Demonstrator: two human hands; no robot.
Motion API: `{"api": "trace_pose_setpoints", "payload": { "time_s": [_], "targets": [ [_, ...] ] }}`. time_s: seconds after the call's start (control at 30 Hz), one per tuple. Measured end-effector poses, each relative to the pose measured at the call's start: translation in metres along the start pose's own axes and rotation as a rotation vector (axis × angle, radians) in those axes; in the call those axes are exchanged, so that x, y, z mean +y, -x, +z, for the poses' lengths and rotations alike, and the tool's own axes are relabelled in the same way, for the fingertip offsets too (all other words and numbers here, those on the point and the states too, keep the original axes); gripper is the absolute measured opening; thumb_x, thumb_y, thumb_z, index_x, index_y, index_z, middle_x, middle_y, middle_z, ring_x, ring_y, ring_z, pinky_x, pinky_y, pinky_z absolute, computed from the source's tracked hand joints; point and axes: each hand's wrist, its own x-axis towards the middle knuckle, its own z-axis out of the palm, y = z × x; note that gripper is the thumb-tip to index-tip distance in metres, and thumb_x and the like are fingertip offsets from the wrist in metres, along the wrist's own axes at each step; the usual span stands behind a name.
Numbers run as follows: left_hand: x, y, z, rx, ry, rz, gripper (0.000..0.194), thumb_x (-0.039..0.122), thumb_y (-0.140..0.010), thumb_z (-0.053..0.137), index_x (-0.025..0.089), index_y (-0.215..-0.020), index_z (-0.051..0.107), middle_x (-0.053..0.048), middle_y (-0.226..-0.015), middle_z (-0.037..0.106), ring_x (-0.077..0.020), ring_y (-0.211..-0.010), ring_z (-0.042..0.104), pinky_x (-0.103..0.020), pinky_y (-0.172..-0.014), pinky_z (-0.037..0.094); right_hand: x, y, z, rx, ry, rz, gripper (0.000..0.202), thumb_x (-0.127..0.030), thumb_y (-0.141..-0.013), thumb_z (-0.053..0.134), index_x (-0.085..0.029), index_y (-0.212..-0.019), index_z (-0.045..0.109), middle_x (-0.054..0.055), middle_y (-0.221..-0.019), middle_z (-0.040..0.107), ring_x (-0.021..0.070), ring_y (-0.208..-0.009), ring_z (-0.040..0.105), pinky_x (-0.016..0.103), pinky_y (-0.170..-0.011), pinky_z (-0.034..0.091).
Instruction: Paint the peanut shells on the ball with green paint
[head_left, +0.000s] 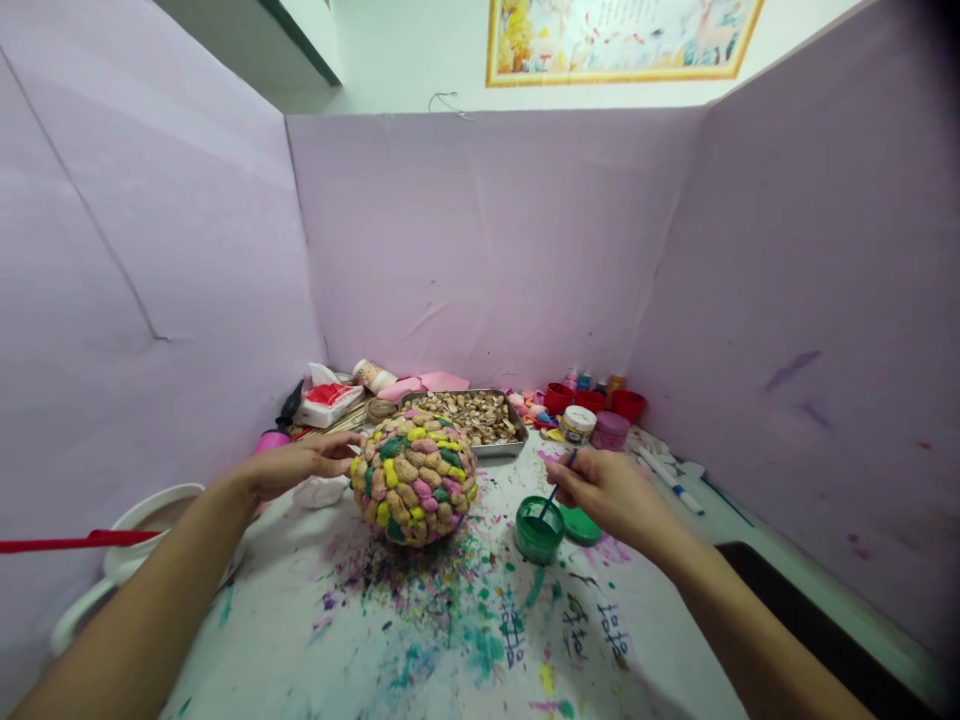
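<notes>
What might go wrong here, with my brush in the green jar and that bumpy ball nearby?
The open green paint jar could tip if the brush in the right hand catches its rim. The round, bumpy ball might roll if the left hand at its side shifts.

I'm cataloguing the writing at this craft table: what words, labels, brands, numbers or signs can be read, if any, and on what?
None reads with certainty.
Table: dark handwritten marks in three groups, too unclear to quote.
Framed wall picture: lines of small marks near its top, too small to read.
White-lidded jar: label markings too small to read.
</notes>
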Motion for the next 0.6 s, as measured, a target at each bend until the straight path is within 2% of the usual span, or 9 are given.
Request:
{"api": "trace_pose_setpoints", "payload": {
  "time_s": [0.17, 0.37, 0.6],
  "targets": [
    [-0.0025, -0.0009, -0.0006, 0.016, -0.015, -0.029, 0.053, 0.031, -0.073, 0.06, 0.031, -0.126, 0.055, -0.001, -0.128, 0.06, -0.0291, -0.127, 0.043, -0.035, -0.101, 0.039, -0.0009, -0.0004, 0.0008, -0.04, 0.013, -0.005, 0.039, -0.033, -0.085, 0.047, -0.019, -0.049, 0.056, 0.005, -0.05, 0.064, 0.0154, -0.047, 0.052, 0.026, -0.047, 0.027],
    [-0.0024, 0.0002, -0.0014, -0.011, -0.068, -0.05, 0.06, 0.03, -0.074, 0.057, 0.025, -0.132, 0.047, -0.003, -0.133, 0.055, -0.0278, -0.13, 0.039, -0.034, -0.103, 0.036, 0.0012, -0.0008, 0.0005, -0.007, 0.0, 0.005, 0.037, -0.036, -0.086, 0.045, -0.018, -0.057, 0.06, 0.006, -0.061, 0.069, 0.0171, -0.055, 0.058, 0.025, -0.048, 0.031],
    [0.0006, 0.002, -0.0008, -0.023, -0.058, -0.025, 0.057, 0.026, -0.08, 0.053, 0.015, -0.135, 0.042, -0.007, -0.137, 0.05, -0.0262, -0.127, 0.04, -0.032, -0.102, 0.036, 0.0015, -0.0012, 0.0041, -0.017, 0.001, -0.011, 0.036, -0.034, -0.085, 0.047, -0.019, -0.054, 0.059, 0.005, -0.056, 0.068, 0.0159, -0.05, 0.055, 0.025, -0.047, 0.029]
  ]
}}
